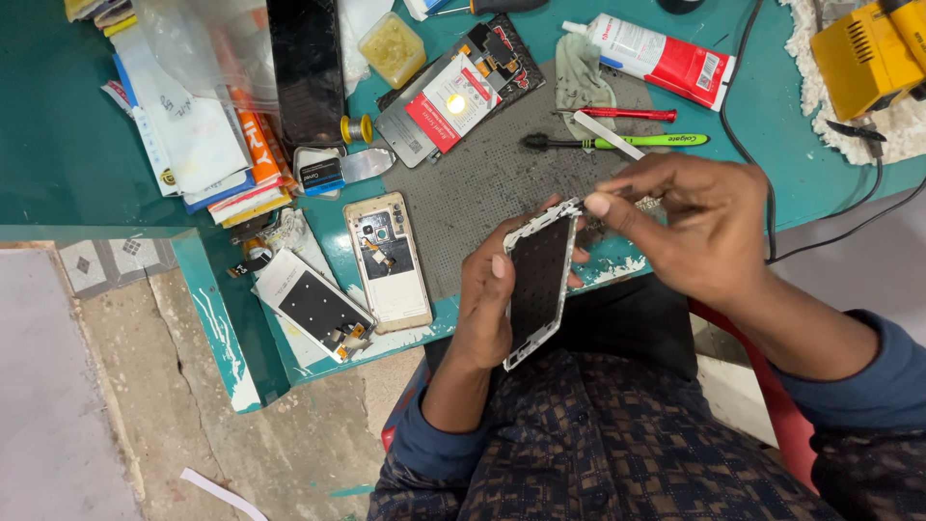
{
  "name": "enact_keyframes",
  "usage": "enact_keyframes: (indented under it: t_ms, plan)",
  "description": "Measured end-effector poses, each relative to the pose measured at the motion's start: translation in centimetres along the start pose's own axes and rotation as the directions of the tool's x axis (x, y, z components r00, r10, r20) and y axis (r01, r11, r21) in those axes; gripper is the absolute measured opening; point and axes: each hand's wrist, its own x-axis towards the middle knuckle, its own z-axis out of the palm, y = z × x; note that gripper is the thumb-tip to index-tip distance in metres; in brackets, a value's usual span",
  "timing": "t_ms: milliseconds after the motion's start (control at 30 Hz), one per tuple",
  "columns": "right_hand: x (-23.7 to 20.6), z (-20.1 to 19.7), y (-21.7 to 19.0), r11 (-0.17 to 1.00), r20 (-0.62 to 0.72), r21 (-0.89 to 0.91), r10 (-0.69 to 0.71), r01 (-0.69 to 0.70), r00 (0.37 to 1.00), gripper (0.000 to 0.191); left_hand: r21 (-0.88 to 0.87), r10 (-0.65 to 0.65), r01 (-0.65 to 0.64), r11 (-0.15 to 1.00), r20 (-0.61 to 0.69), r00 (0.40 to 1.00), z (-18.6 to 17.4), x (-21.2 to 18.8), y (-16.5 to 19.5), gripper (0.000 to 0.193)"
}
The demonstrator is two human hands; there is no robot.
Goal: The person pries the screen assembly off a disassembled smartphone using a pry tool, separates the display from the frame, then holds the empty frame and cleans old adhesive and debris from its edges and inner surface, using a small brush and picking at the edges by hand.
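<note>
My left hand (482,299) grips a white phone frame (536,282) with a dark inner face, held upright on its long side above my lap at the table's near edge. My right hand (690,222) pinches at the frame's top corner with thumb and forefinger; what lies between the fingertips is too small to tell. Both forearms wear dark blue sleeves.
A grey work mat (482,183) lies on the teal table (58,145). On the mat's left are an opened gold phone body (389,260) and a white phone screen (313,304). Behind are a green-handled screwdriver (617,142), a red tool (622,114), a red-white tube (656,58), packets and a yellow device (868,53).
</note>
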Motion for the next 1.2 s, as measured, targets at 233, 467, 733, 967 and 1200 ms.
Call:
enact_keyframes:
  t_ms: [233,467,733,967,1200]
  plan:
    - [1.0,-0.5,-1.1,0.885,0.228,-0.260,-0.332,0.385,0.915,0.019,-0.088,-0.057,0.063,0.994,0.068,0.996,-1.0,0.0,-0.5,0.088]
    - [0.9,0.5,-1.5,0.343,0.557,-0.496,-0.580,0.798,0.595,0.023,-0.304,-0.133,0.115,0.946,-0.042,0.990,-1.8,0.7,-2.5,0.083]
    - [-0.2,1.4,0.5,0.431,0.466,-0.478,-0.614,0.765,0.637,0.023,-0.523,-0.225,0.135,0.842,-0.113,0.968,-3.1,1.1,-3.2,0.083]
    - [0.2,2.3,4.0,0.440,0.401,-0.745,-0.304,0.501,0.864,0.039,-0.522,-0.121,0.019,0.853,-0.163,0.979,-4.9,0.5,-2.8,0.080]
    - [0.7,0.3,6.1,0.580,0.235,-0.757,-0.187,0.300,0.954,0.018,-0.554,-0.129,0.016,0.832,-0.166,0.978,-5.0,0.2,-2.3,0.080]
